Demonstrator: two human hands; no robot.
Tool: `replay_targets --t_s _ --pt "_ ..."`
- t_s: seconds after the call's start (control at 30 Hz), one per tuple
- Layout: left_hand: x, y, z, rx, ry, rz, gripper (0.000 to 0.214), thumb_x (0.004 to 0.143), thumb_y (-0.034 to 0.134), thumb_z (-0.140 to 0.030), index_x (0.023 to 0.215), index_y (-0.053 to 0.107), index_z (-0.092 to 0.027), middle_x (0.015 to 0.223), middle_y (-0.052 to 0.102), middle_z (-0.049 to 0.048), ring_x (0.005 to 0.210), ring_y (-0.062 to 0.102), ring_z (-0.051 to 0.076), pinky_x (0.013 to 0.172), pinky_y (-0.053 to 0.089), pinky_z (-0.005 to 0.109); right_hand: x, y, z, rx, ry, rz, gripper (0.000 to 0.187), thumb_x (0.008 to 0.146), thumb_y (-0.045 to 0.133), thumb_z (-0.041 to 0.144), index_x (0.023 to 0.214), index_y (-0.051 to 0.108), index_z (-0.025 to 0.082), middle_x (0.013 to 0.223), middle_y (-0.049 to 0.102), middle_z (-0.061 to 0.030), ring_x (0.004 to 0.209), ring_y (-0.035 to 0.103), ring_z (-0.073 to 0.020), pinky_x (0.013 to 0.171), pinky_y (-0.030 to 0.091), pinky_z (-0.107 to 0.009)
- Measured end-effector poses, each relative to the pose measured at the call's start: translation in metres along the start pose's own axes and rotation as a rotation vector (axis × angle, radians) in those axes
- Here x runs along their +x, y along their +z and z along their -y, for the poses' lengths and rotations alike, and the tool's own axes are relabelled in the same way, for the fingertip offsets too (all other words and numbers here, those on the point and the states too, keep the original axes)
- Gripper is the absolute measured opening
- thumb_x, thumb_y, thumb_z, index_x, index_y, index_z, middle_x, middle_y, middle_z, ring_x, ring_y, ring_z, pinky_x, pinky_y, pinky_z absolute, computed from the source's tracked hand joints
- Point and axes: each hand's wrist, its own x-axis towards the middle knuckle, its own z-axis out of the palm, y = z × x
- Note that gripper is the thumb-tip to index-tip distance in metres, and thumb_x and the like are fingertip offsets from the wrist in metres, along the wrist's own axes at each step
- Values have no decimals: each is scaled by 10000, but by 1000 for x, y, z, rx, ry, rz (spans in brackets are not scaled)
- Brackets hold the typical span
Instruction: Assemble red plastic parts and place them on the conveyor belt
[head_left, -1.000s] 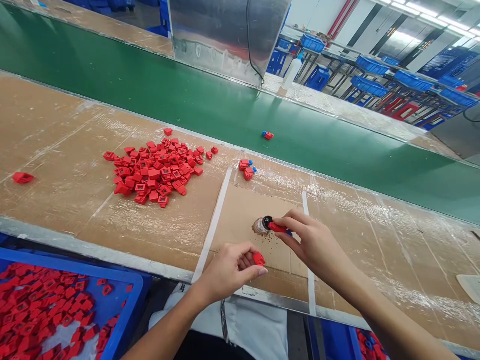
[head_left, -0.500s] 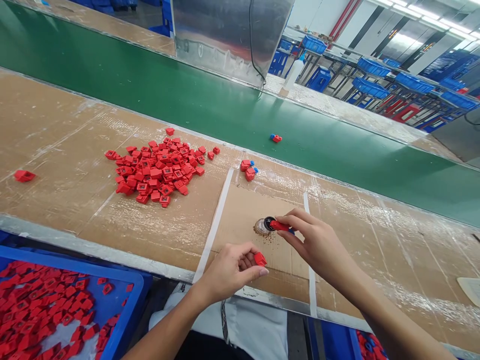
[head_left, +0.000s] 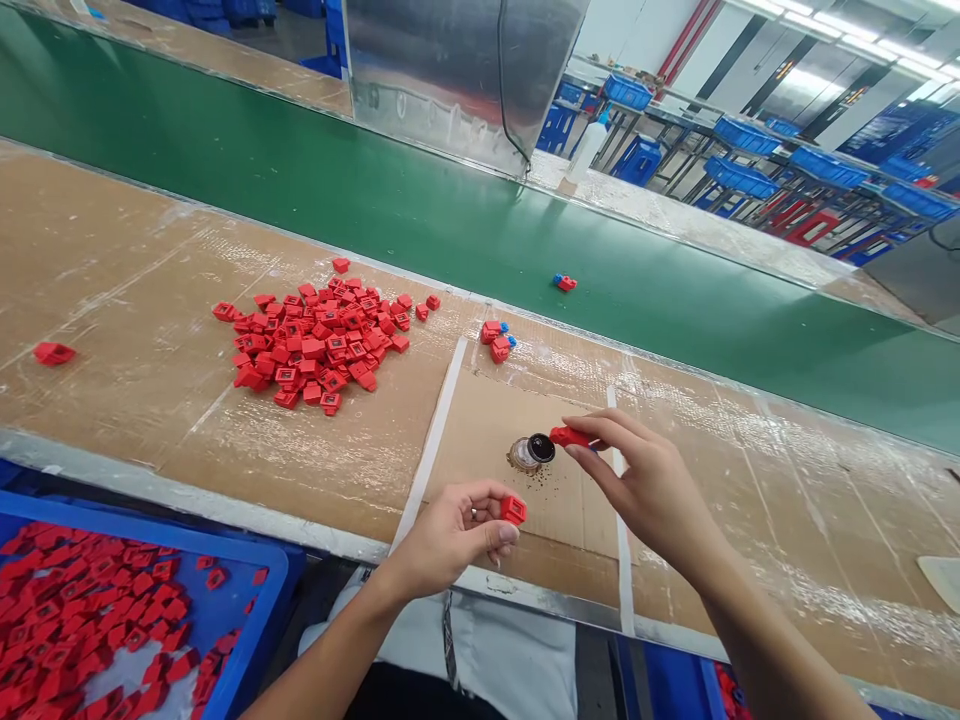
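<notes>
My left hand (head_left: 457, 530) pinches a small red plastic block (head_left: 514, 510) between thumb and forefinger, its square opening facing up. In my right hand (head_left: 630, 460) is a red plastic piece (head_left: 570, 436), with a bit of blue showing by the fingertips. The tip of that piece sits just right of a small round jar (head_left: 527, 452) with a black rim, apart from it or barely touching; I cannot tell which. Dark specks lie around the jar on the cardboard. Two red pieces with blue ends (head_left: 496, 342) lie behind the jar.
A heap of red blocks (head_left: 322, 340) lies left on the cardboard-covered table (head_left: 135, 330). A green conveyor belt (head_left: 420, 220) runs behind, carrying one red-and-blue piece (head_left: 565, 283). A blue bin (head_left: 262, 600) of red blocks stands front left, another blue bin (head_left: 675, 680) front right.
My right hand has drawn the red piece away from the jar's mouth, up and right. My left hand has turned its block so the opening shows. The piece on the belt has moved right.
</notes>
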Motion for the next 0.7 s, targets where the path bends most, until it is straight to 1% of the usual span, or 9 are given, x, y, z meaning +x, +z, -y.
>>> replay_targets --t_s 0.07,0.1,0.2,0.27,0.47,0.57,0.7 --pt "1 1 -1 -12 5 -5 300 766 755 -293 999 652 -135 738 605 -11 589 559 76 565 472 193 -7 -1 9 65 11 -51 172 963 571 290 1091 649 206 1020 671 -59 846 642 -181 758 514 -327" --pt "1 1 -2 -20 7 -5 304 762 761 -299 994 653 -134 738 605 -11 588 560 76 565 472 194 -11 -1 14 102 10 -55 170 961 576 284 1098 645 209 1021 671 -56 850 642 -175 759 516 -315" --pt "0 1 -4 -33 12 0 318 752 775 -318 981 657 -133 752 619 -3 589 560 78 566 467 197 -23 1 27 182 -5 6 167 958 582 265 1104 645 217 1011 676 -53 866 651 -171 753 525 -287" --pt "0 1 -5 -23 24 15 312 759 773 -325 974 664 -127 741 624 0 590 558 80 570 465 199 -30 6 32 199 -5 39 177 955 580 251 1115 647 215 1012 679 -62 871 657 -177 757 534 -289" --pt "1 1 -3 -16 51 56 306 784 760 -336 987 687 -119 703 614 0 615 554 93 589 465 209 -38 21 30 211 12 107 188 959 561 246 1115 656 201 1011 673 -92 877 662 -200 751 553 -311" --pt "0 0 -2 -25 49 72 320 796 752 -341 1021 693 -122 709 619 5 623 552 93 593 458 206 -39 24 29 219 7 109 190 960 561 235 1122 652 196 1007 668 -86 879 659 -192 749 548 -298" --pt "-1 0 -3 -7 12 69 350 800 747 -362 1061 693 -135 731 624 10 628 555 96 582 451 204 -41 25 28 214 2 120 188 960 566 236 1124 648 191 1010 661 -83 879 658 -188 749 543 -291"
